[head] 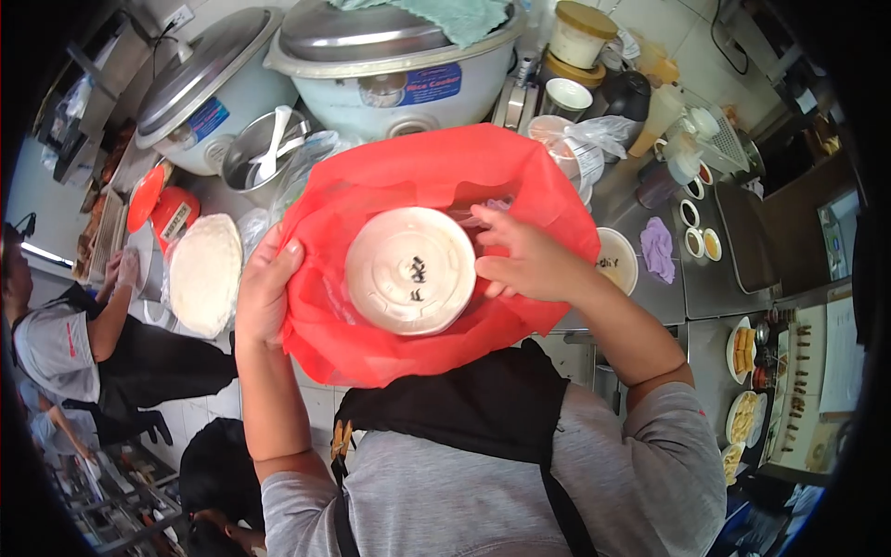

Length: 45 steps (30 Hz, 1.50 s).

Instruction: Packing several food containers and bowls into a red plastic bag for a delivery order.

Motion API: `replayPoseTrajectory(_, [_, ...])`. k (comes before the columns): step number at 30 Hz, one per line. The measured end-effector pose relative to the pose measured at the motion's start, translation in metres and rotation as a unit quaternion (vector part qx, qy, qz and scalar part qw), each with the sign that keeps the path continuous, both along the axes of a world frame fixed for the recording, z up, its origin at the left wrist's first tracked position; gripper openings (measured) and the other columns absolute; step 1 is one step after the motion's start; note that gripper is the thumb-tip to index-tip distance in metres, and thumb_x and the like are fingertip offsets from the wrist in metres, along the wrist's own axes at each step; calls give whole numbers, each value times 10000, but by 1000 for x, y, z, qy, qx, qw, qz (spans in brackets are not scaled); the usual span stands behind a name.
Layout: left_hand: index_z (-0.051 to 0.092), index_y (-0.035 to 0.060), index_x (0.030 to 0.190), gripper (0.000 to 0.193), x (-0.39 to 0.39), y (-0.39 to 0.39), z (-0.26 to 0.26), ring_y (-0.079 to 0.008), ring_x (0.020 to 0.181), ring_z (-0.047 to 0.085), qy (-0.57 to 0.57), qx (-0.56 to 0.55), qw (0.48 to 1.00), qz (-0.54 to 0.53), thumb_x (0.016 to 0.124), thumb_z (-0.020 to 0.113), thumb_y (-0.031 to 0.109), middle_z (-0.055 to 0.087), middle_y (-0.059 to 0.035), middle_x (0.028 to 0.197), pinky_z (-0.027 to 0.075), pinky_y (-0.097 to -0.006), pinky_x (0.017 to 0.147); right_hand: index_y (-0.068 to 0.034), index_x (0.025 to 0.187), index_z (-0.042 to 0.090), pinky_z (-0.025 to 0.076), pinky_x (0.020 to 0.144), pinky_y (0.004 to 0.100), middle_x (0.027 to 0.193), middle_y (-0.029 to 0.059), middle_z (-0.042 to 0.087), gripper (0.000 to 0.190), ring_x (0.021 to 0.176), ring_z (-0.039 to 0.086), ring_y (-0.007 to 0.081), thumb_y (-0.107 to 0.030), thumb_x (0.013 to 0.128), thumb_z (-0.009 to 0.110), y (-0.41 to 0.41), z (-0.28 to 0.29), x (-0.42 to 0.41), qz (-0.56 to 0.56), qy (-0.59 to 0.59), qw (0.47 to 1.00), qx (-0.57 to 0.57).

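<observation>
A red fabric bag (445, 163) spreads wide at its mouth in front of me. Inside it lies a round lidded takeout container (411, 271) with black handwriting on its pale lid. My left hand (268, 285) grips the bag's left edge, thumb on top. Over the right part of the bag's mouth is my right hand (522, 257), fingers spread beside the container's rim; whether a fingertip touches the rim is unclear. Clear plastic and something purple show behind the fingers. Another lidded container (617, 259), also marked by hand, stands just right of the bag, partly covered by it.
Two large rice cookers (397, 69) (209, 83) stand at the back. A metal pot (264, 150) with white scoops is before them. Sauce cups (694, 242), a purple cloth (656, 249) and squeeze bottles (668, 174) are at right. A co-worker (62, 334) stands at left.
</observation>
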<state>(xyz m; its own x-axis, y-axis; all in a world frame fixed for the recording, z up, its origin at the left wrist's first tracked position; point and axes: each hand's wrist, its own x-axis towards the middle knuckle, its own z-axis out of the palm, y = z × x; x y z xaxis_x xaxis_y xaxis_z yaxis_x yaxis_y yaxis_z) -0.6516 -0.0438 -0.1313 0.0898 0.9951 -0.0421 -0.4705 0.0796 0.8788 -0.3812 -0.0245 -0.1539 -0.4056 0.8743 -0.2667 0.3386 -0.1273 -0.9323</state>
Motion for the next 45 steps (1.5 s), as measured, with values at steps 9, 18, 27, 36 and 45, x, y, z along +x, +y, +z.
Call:
replayPoseTrajectory(9, [426,-21,1130,369,6,-4,0,-169,963,524,33,9,999,24,797,526,101,525,-118,1079,407,-285,850,-40,1011,503,428,456,207,823,27,552,269,557,536,85,-160,770,492,73,-44,181,-375,-131,918,12])
replayPoseTrajectory(18, [446,-15,1075,300,23,-2,8,-138,907,522,131,15,990,60,808,513,103,539,-93,1012,408,-266,818,-70,1142,396,503,520,314,973,144,559,390,691,607,241,-76,753,428,121,-119,184,-221,37,957,-182])
replayPoseTrajectory(27, [418,25,1121,432,40,2,26,-203,942,486,476,133,853,169,742,600,124,461,-134,1051,393,-296,813,-27,1145,383,497,387,279,867,147,586,402,547,599,222,-51,744,397,109,-64,189,-302,11,952,-57])
replayPoseTrajectory(36, [548,173,1069,461,108,76,46,-363,1143,317,753,483,446,-35,625,665,144,346,-161,1235,306,-443,915,60,1043,470,450,322,212,739,144,589,349,430,555,149,-48,713,446,74,121,180,-189,-101,976,33])
replayPoseTrajectory(45, [530,119,1118,342,171,156,31,-211,1102,425,506,429,660,-352,818,501,282,455,-132,1192,350,-315,913,43,985,518,447,342,229,686,112,595,305,443,552,128,-99,715,510,34,139,103,-99,-21,994,29])
